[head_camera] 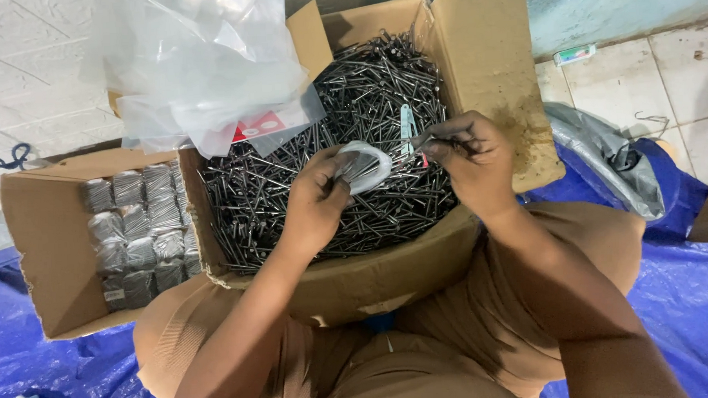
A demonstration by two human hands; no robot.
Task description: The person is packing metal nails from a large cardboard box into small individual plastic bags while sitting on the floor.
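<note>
Closest to me I see the person's knees in brown cloth, pressed against the near wall of a big cardboard box [388, 280] that sits between the legs on a blue tarp [687, 305]. Just above that wall both hands work over the heap of loose nails [291, 185] that fills the box.

My left hand [316, 194] has its fingers curled around a small clear plastic bag [366, 165], holding its mouth toward the other hand; some dark nails seem to lie inside it already, though the plastic glare makes that hard to confirm. My right hand [470, 160] is pinched shut on a small bunch of nails [438, 145], held just beside the bag's mouth, thumb and fingertips pressed tight together. Between the hands a pale flat strip [406, 126] lies on the heap.

To the left, touching the big box, a smaller open box [42, 249] holds rows of filled packets [139, 234] stacked side by side. Beyond it a pile of empty clear bags [208, 63] drapes over the far left corner of the nail box. Farther right, crumpled grey plastic [603, 155] rests on the tarp, and a small tube [575, 54] lies on the tiled floor.
</note>
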